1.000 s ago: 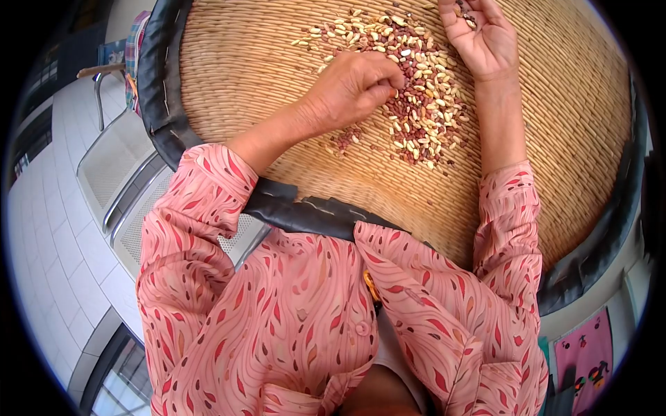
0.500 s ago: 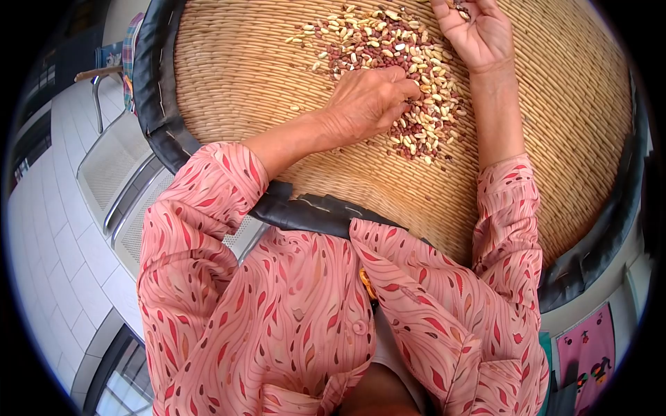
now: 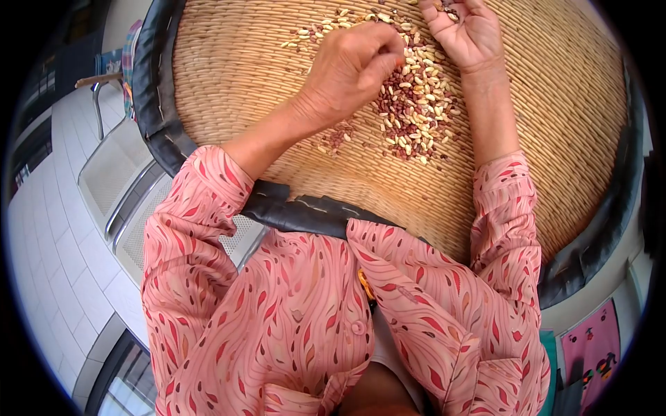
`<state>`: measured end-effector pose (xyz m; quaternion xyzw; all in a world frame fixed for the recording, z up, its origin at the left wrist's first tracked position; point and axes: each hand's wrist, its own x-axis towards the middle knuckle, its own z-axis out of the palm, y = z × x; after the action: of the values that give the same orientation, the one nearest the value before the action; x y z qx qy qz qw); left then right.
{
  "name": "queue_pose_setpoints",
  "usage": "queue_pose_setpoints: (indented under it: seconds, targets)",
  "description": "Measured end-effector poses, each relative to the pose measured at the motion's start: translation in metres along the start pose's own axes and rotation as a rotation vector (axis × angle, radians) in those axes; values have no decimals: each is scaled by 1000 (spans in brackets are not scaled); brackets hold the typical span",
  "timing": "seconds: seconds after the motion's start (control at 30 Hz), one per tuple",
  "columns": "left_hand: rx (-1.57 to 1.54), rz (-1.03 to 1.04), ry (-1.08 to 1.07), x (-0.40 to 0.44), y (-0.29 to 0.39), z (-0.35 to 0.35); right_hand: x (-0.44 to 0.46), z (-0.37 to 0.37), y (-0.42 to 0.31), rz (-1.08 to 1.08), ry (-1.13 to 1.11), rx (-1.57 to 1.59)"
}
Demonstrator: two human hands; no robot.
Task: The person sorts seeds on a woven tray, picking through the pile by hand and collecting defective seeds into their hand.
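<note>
My left hand [image 3: 354, 66] is closed, thumb and fingertips pressed together, over the upper part of a spread of mixed red and cream beans [image 3: 420, 97]. Whatever it may pinch is hidden. The beans lie on a large round woven tray [image 3: 555, 104] with a black rim [image 3: 158, 76]. Palm up at the top, to the right of the beans, my right hand [image 3: 468, 35] is cupped with several dark pieces [image 3: 451, 14] in it. Its fingertips are partly cut off by the frame's edge. A small cluster of reddish beans [image 3: 338, 136] sits below my left wrist.
Perforated metal seats [image 3: 114, 166] stand beside the tray on the left, above a pale tiled floor [image 3: 62, 243]. A plaid cloth [image 3: 130, 59] hangs near the tray's left edge. At the lower right is a pink panel [image 3: 590, 347] with dark figures.
My left hand first moved down and right over the beans, then back up and left, uncovering the small cluster. My right hand has shifted slightly left, still cupping the dark pieces.
</note>
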<state>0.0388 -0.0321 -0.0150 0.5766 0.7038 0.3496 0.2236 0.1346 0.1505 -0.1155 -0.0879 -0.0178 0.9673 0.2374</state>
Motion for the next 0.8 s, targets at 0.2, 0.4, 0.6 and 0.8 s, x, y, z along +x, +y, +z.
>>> queue_pose_setpoints:
  seconds: [0.2, 0.4, 0.6, 0.8]
  targets:
    - [-164, 10, 133, 38, 32, -2, -4, 8, 11, 39, 14, -22]
    - [29, 219, 0, 2, 9, 20, -1, 9, 2, -34, 82, 150]
    - [113, 102, -309, -32, 4, 47, 0, 10, 2, -15, 15, 119]
    - [83, 13, -246, -32, 5, 51, 1, 9, 5, -17, -22, 120]
